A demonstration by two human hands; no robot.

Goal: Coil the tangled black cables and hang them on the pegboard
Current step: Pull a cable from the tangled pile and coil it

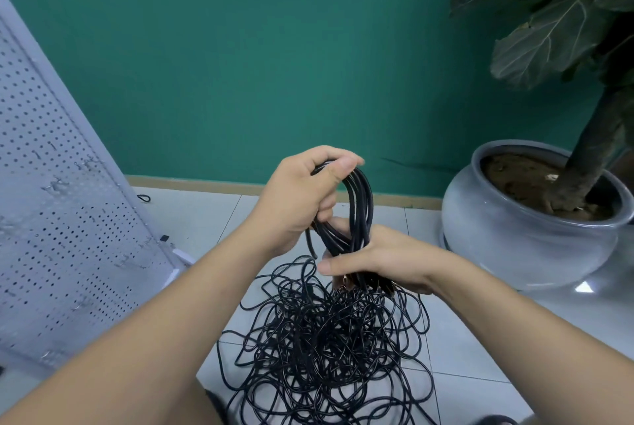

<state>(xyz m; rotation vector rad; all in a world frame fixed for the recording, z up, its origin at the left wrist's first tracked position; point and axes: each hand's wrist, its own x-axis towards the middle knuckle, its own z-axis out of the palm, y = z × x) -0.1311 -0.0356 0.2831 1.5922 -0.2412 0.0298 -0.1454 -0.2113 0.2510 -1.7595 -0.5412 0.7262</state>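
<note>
A coiled bundle of black cable (358, 208) stands upright between my hands in mid-air. My left hand (298, 198) grips the top loop of the bundle, thumb over it. My right hand (384, 260) is closed around the bundle's lower end, from which more cable runs down. Below, a big tangled heap of black cable (326, 339) lies on the tiled floor. The white pegboard (58, 218) leans at the left, with several small metal hooks on it.
A large grey pot (507, 236) with a broad-leaved plant (549, 30) stands at the right, close to the heap. A teal wall (257, 57) lies behind. A small black loop (144, 198) lies on the floor by the pegboard's base.
</note>
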